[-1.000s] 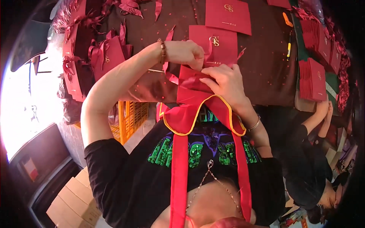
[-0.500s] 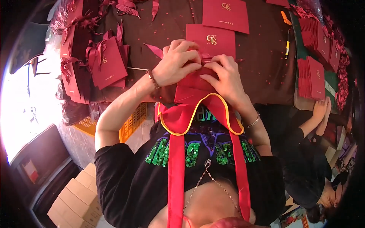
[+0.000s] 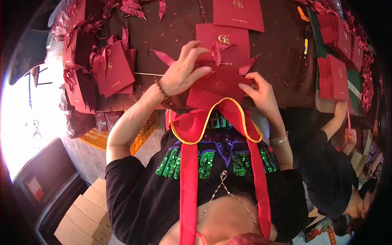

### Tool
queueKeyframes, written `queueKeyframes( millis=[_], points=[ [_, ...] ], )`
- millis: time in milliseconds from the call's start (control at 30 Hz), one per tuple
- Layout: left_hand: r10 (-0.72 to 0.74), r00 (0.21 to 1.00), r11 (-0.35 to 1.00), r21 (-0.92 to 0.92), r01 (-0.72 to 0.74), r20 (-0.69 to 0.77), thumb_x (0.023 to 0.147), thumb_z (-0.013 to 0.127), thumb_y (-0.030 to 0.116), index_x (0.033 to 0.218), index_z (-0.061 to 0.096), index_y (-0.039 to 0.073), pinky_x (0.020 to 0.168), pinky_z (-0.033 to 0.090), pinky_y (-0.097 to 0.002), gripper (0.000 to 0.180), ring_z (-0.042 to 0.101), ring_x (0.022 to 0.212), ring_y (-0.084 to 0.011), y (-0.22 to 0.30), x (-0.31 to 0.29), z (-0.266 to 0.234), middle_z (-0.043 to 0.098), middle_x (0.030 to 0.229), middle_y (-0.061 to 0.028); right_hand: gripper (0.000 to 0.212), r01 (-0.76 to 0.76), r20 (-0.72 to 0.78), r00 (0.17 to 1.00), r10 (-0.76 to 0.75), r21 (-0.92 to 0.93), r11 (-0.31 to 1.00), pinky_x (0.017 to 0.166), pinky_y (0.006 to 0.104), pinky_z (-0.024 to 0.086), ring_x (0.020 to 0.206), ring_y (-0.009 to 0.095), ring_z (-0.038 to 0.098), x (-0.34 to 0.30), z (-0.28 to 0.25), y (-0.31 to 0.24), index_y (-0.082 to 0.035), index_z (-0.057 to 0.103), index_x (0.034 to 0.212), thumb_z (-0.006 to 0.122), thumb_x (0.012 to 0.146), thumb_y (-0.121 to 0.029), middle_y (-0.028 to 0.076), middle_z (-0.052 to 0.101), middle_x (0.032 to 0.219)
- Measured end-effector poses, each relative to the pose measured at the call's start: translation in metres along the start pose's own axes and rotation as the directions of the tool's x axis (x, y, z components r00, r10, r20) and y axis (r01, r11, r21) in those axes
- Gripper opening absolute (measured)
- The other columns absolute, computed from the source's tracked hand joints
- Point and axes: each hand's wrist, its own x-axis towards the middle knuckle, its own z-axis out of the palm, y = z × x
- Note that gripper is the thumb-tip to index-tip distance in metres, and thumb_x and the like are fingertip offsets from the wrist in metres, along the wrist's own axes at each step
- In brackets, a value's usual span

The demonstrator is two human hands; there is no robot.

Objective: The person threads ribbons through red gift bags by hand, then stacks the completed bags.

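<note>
1. Brown worktop (image 3: 281, 81): red packet (image 3: 220, 84) at near edge, between both grips; don't bend it.
2. Left grip (image 3: 183, 74): fingers spread wide; cannot tell if touching packet.
3. Right grip (image 3: 262, 92): pinching packet's right side; hold softly.
4. Ribbon bow (image 3: 219, 52): beyond packet; don't squash.

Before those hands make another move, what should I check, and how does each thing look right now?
1. Right hand on the red envelope: ok, thumb and finger pinch its right edge.
2. Left hand gripping: not ok, thumb and fingers look spread.
3. Ribbon tails free: ok, one spreads to each side.
4. Ribbon knot tight: cannot tell.
5. Yellow-and-black pen apart from both hands: ok.
</note>
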Motion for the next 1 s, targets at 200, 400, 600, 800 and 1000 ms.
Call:
queueKeyframes(
  millis=[200,400,600,800,1000],
  points=[
    [-0.271,0.882,0.905,0.414,0.098,0.385,0.081,0.063,0.015,0.136,0.035,0.011,0.071,0.047,-0.0374,0.061,0.057,0.077,-0.0340,0.004,-0.021,-0.076,0.058,0.100,-0.0172,0.025,-0.074,0.038,0.997,0.068,0.189,0.979,0.057,0.0191,0.043,0.068,0.004,0.052,0.007,-0.004,0.014,-0.001,0.056,0.101,0.067,0.083,-0.012,0.001,0.057,0.081],
    [-0.318,0.906,0.772,-0.479,0.418,0.280,0.078,0.054,-0.008,0.106,0.058,-0.005,0.069,0.047,-0.0261,0.028,0.059,0.078,-0.0190,0.017,-0.057,-0.134,0.059,0.089,-0.0104,0.025,-0.082,0.060,0.996,0.070,0.222,0.972,0.058,0.0194,0.044,0.070,0.004,0.054,0.011,-0.005,0.016,0.000,0.056,0.101,0.067,0.082,-0.013,0.001,0.058,0.082],
    [0.025,1.000,0.586,-0.811,-0.003,0.014,0.072,0.049,-0.017,0.113,0.056,-0.007,0.079,0.049,-0.0326,0.042,0.058,0.092,-0.0235,0.047,-0.031,-0.071,0.057,0.104,-0.0171,0.027,-0.014,0.041,0.999,0.009,0.122,0.992,0.060,0.0201,0.044,0.071,0.004,0.054,0.016,0.000,0.001,0.001,0.057,0.102,0.067,0.081,-0.013,0.001,0.060,0.084],
    [-0.008,0.999,0.994,-0.106,0.004,-0.034,0.080,0.064,0.001,0.091,0.063,-0.003,0.066,0.048,-0.0266,0.011,0.059,0.077,-0.0126,0.053,0.002,-0.015,0.062,0.086,-0.0059,0.027,0.057,-0.019,0.998,-0.056,0.040,0.998,0.058,0.0184,0.041,0.066,0.002,0.050,0.020,0.006,-0.007,0.001,0.058,0.102,0.068,0.081,-0.012,0.000,0.059,0.079],
    [-0.240,0.951,0.648,-0.697,0.305,0.194,0.079,0.054,-0.006,0.115,0.058,0.002,0.075,0.051,-0.0296,0.037,0.063,0.092,-0.0242,0.033,-0.007,0.036,0.060,0.101,-0.0150,0.027,0.090,-0.014,0.996,-0.090,0.028,0.996,0.053,0.0186,0.037,0.059,0.000,0.042,0.018,0.006,-0.004,0.000,0.059,0.102,0.068,0.080,-0.011,-0.003,0.057,0.074]
  ],
)
